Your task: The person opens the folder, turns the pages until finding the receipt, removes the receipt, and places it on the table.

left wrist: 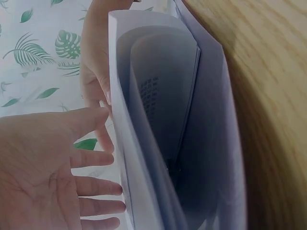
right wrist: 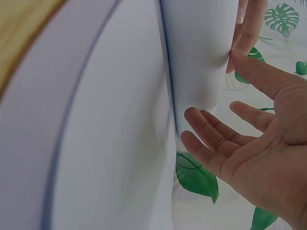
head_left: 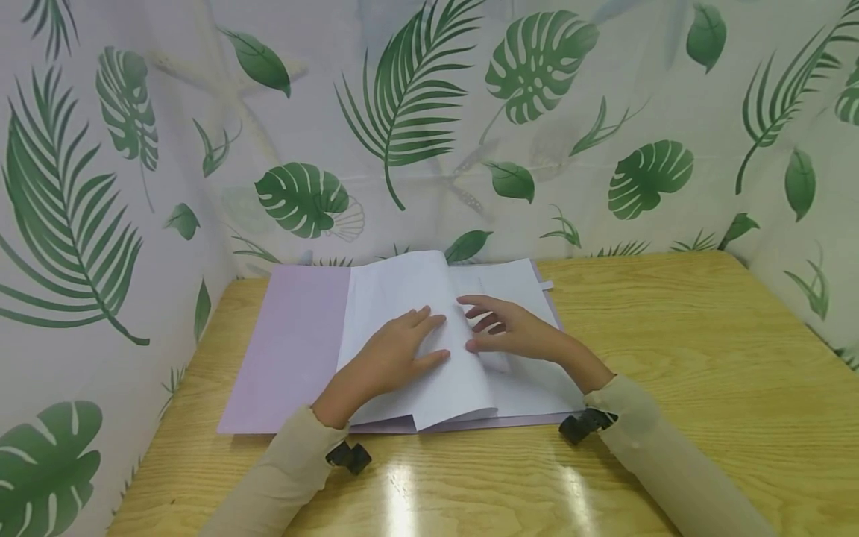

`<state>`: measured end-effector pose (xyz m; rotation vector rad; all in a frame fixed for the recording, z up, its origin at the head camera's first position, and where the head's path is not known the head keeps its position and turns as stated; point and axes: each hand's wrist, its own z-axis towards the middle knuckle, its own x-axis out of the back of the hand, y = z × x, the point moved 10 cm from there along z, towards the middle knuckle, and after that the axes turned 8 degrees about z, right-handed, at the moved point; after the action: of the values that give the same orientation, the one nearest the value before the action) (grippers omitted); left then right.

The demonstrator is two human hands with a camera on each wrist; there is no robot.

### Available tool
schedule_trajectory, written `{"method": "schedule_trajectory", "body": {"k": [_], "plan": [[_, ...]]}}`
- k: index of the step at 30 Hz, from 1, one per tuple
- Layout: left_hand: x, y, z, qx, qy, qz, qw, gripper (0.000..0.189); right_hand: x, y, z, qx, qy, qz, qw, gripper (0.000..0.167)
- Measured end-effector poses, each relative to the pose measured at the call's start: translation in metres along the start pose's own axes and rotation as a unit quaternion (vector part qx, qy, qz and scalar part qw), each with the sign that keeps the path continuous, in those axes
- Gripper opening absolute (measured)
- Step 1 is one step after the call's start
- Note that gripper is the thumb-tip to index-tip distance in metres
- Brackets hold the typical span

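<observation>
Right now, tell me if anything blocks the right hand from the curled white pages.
Nothing visible does: the right hand is right at the curled white pages. The left hand rests on them farther left, not in between.

A yellowish wood-grain table (head_left: pixel 678 388) spreads out below, with two bright streaks of light (head_left: pixel 400 500) gleaming near its front. Behind it and along both sides stands a pale backdrop (head_left: pixel 570 179) printed with green leaves (head_left: pixel 542 66) — feathery, split and plain — plus a faint starfish (head_left: pixel 231 86) and an outlined shell (head_left: pixel 349 221).
</observation>
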<state>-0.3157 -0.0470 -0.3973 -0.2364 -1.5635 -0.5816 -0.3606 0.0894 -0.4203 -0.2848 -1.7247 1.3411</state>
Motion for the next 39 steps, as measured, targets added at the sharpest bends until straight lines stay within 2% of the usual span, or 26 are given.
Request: {"method": "schedule_trajectory", "body": {"k": [14, 18, 26, 33, 39], "plan": [[-0.01, -0.011, 0.001, 0.046, -0.038, 0.004, 0.9982, 0.081, -0.005, -0.007, 0.001, 0.021, -0.009, 0.017, 0.9996, 0.077], [-0.009, -0.01, 0.0, 0.036, -0.034, 0.01, 0.9987, 0.081, -0.008, -0.01, 0.001, 0.024, -0.019, 0.018, 0.9994, 0.076], [-0.006, -0.003, 0.001, -0.006, -0.022, 0.009, 0.9997, 0.06, -0.013, -0.014, 0.0, 0.037, -0.04, 0.019, 0.9983, 0.071], [-0.009, -0.005, 0.001, 0.008, -0.029, 0.004, 0.9995, 0.065, -0.012, -0.015, -0.001, 0.048, -0.04, 0.004, 0.998, 0.067], [-0.007, -0.006, 0.001, 0.016, -0.031, 0.001, 0.9994, 0.066, -0.001, -0.014, -0.001, 0.051, -0.026, -0.001, 0.9983, 0.064]]}}
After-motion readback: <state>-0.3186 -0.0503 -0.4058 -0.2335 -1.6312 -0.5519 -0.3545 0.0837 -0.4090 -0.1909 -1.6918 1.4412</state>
